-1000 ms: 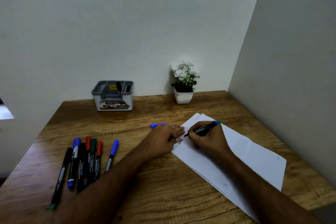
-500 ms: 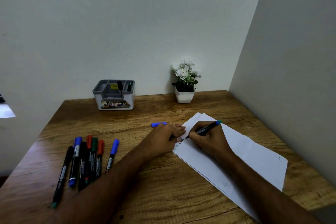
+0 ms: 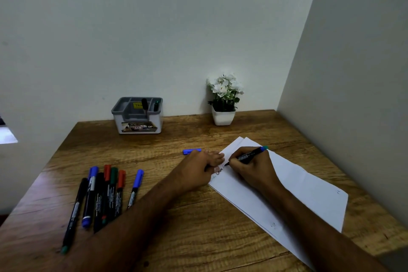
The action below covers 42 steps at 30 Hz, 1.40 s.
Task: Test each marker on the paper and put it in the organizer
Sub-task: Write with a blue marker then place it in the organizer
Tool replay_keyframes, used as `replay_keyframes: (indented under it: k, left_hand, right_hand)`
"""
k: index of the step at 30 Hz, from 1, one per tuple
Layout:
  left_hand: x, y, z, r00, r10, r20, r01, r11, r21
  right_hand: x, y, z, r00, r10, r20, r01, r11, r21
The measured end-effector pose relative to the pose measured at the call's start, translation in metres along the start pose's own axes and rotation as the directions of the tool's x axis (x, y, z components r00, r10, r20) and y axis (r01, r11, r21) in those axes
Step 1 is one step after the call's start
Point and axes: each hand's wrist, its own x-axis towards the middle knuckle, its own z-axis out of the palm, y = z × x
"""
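Two markers already stand in the grey-and-white plastic organizer (image 3: 138, 115) against the back wall, and several capped ones wait in a loose row (image 3: 103, 194) on the wooden desk (image 3: 198, 227) by your left forearm. Your right hand (image 3: 254, 168) has its fingers curled round the black-barrelled marker with the blue-green end (image 3: 249, 157), tip down on the white sheet of paper (image 3: 298, 187), where a few small scribbles show just left of the nib. Your left hand (image 3: 198, 170) rests at the sheet's left edge, fingers loosely curled; whether it pinches the blue cap (image 3: 191, 151) lying just beyond its knuckles or only sits beside it, I cannot tell.

What matters for the coming move, as I judge it: the cap lies to the left of the marker's nib, near your left hand and well away from your right palm, with its long axis running left to right across the desk. The marker's barrel slants up and to the right, nib pointing toward the cap. So your left hand is the nearer one to fetch the cap. The organizer sits far back and left, beyond both hands, nearer your left arm's side.
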Motion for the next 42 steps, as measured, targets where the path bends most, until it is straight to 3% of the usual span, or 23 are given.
replay_keyframes:
  k: [32, 42]
  left_hand:
    - [-0.001, 0.0, 0.0, 0.999, -0.035, -0.018, 0.035, 0.999, -0.015]
    - [0.002, 0.006, -0.017, 0.995, -0.044, -0.086, 0.043, 0.999, -0.007]
  right_hand:
    - [0.001, -0.003, 0.0, 0.996, 0.065, -0.059, -0.062, 0.997, 0.05]
    - [0.01, -0.017, -0.009, 0.997, 0.054, -0.06, -0.039, 0.973, 0.227]
